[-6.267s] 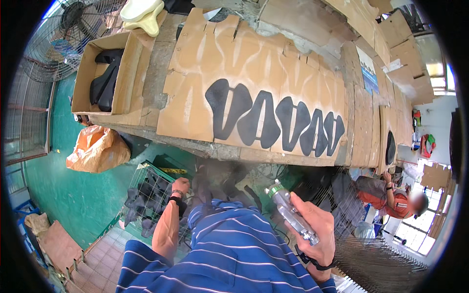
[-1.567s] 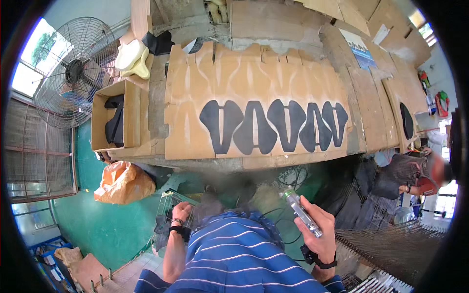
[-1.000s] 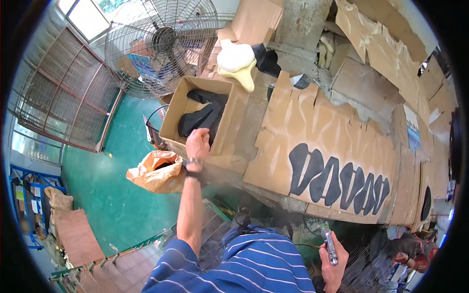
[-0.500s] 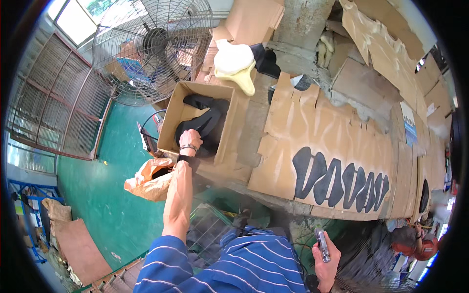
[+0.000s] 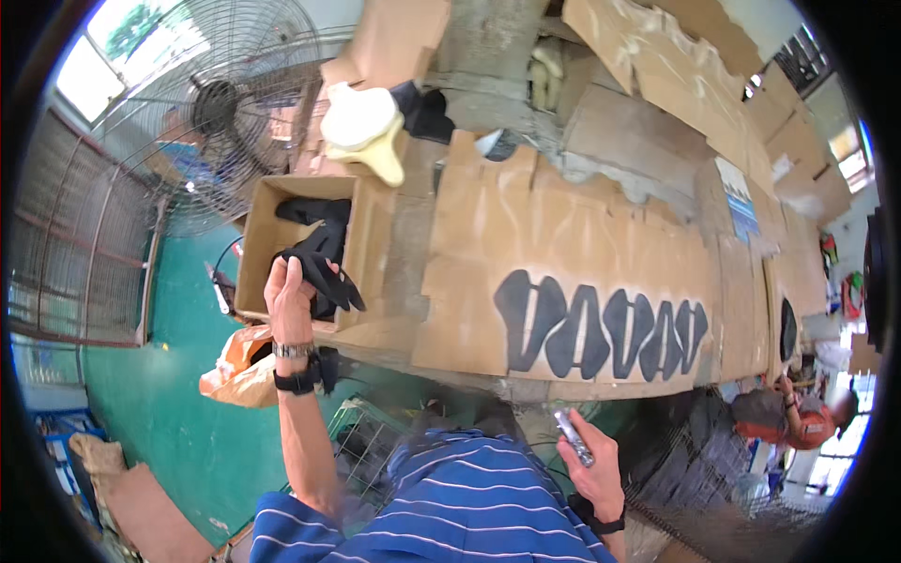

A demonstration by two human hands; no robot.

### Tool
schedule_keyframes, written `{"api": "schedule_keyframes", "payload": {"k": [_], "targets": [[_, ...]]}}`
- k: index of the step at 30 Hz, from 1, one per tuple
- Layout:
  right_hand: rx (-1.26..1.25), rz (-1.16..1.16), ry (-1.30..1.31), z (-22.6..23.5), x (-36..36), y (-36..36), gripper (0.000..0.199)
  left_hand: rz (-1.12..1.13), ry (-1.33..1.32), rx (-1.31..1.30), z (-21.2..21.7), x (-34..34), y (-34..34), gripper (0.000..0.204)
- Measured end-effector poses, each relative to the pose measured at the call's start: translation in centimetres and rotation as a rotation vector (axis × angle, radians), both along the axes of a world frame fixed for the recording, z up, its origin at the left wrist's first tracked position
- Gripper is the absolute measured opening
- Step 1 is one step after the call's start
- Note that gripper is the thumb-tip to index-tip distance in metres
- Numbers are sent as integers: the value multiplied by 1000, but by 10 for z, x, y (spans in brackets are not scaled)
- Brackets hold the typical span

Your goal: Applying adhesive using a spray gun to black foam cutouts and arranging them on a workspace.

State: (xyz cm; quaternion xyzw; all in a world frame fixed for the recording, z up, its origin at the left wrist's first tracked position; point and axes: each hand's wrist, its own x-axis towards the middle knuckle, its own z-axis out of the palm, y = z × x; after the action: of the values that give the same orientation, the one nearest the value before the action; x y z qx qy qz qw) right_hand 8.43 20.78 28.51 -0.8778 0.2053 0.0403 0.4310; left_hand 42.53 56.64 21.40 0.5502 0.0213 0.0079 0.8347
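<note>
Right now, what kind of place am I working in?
Likely a small workshop, perhaps for spray-painting parts. A cardboard-covered bench bears a row of black sprayed outlines, a box holds black pieces that your left hand grips, and a big fan stands beside it.

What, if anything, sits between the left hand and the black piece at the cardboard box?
Nothing visible does: the left hand already grips the black piece at the near edge of the open cardboard box. The right hand holds a slim spray can well off to the side.
</note>
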Motion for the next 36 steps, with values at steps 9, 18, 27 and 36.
{"api": "schedule_keyframes", "payload": {"k": [9, 18, 27, 36], "targets": [[-44, -91, -5, 5, -1, -14, 51, -254, 303, -501, -16, -24, -162, 35], [16, -149, 66, -7, -12, -24, 51, -239, 768, -652, -206, -79, -164, 57], [17, -120, 83, -12, -2, -28, 52, -249, 593, 246, -246, -130, -157, 29], [48, -94, 122, -11, 0, -30, 58, -228, 365, -105, -170, -92, -205, 32]]}}
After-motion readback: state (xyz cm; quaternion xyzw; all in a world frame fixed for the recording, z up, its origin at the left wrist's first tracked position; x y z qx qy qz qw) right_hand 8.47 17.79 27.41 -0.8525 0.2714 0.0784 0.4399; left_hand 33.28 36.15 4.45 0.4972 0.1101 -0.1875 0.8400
